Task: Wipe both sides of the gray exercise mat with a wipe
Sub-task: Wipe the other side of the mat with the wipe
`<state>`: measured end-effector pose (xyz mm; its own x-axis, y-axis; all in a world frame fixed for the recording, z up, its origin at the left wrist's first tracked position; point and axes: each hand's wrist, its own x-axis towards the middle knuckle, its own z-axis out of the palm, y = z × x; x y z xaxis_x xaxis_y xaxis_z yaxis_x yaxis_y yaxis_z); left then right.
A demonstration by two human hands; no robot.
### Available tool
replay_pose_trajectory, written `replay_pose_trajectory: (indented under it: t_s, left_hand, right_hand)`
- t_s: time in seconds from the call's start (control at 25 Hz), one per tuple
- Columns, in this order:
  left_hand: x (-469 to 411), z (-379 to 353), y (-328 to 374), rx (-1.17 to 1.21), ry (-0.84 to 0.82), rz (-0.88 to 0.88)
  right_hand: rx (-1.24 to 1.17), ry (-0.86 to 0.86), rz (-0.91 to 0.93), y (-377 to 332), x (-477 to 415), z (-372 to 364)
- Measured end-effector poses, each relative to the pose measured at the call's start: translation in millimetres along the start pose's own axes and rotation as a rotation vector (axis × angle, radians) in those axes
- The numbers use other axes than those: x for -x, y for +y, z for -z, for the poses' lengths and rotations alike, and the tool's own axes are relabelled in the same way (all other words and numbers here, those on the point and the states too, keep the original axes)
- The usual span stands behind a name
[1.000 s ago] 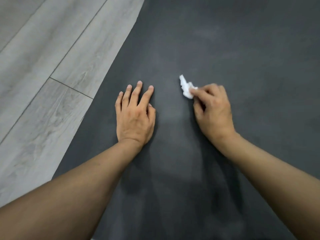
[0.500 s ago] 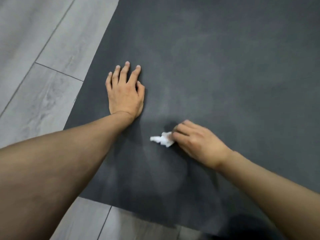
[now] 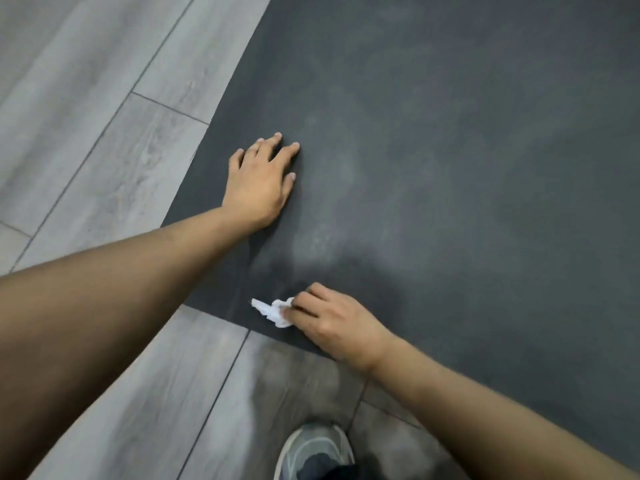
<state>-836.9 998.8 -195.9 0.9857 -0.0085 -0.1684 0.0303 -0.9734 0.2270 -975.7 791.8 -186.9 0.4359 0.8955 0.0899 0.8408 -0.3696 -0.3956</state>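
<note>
The dark gray exercise mat (image 3: 450,168) lies flat on the floor and fills the right and upper part of the view. My left hand (image 3: 259,181) presses flat on the mat near its left edge, fingers spread. My right hand (image 3: 332,320) pinches a crumpled white wipe (image 3: 273,311) against the mat, close to the mat's near edge and near corner. A pale streaky patch shows on the mat between my two hands.
Light gray wood-look floor planks (image 3: 104,133) border the mat on the left and along the bottom. A gray sneaker (image 3: 311,452) on a foot stands on the floor at the bottom, just below the mat's near edge.
My right hand has dragged the wipe from beside the left hand's fingertips back toward me, down to the mat's near edge. The left hand stays pressed on the mat. The view has tilted down.
</note>
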Motion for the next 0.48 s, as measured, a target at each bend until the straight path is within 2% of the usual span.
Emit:
replay_pose_trajectory:
  t_s: [0.04, 0.08, 0.12, 0.2, 0.24, 0.28, 0.32, 0.36, 0.4, 0.48]
  left_hand:
    - [31, -5, -1, -0.010, 0.020, 0.014]
    - [61, -10, -1, -0.008, 0.039, 0.031]
    - [85, -13, -2, -0.012, 0.044, 0.055]
    - [114, -18, -1, -0.011, 0.021, 0.104]
    - [120, -20, 2, 0.006, 0.002, 0.127]
    - [122, -21, 3, 0.019, -0.017, 0.146]
    - [122, -21, 4, 0.035, -0.034, 0.156]
    - [119, -21, 5, 0.051, -0.034, 0.158]
    - [117, -20, 5, 0.062, -0.019, 0.167]
    - [115, -19, 13, 0.096, 0.037, 0.218]
  right_hand:
    - [0.085, -0.007, 0.078, 23, -5, 8]
    - [0.168, 0.048, 0.042, 53, -13, 20]
    - [0.212, 0.144, -0.089, 89, -25, 33]
    - [0.238, 0.314, -0.567, 149, -47, 64]
    - [0.193, 0.373, -0.780, 163, -53, 68]
    - [0.165, 0.429, -0.898, 159, -59, 62]
    - [0.149, 0.457, -0.904, 138, -63, 50]
    - [0.115, 0.491, -0.792, 108, -63, 35]
    - [0.070, 0.464, -0.642, 72, -57, 18]
    - [0.006, 0.299, -0.360, 1, -24, -11]
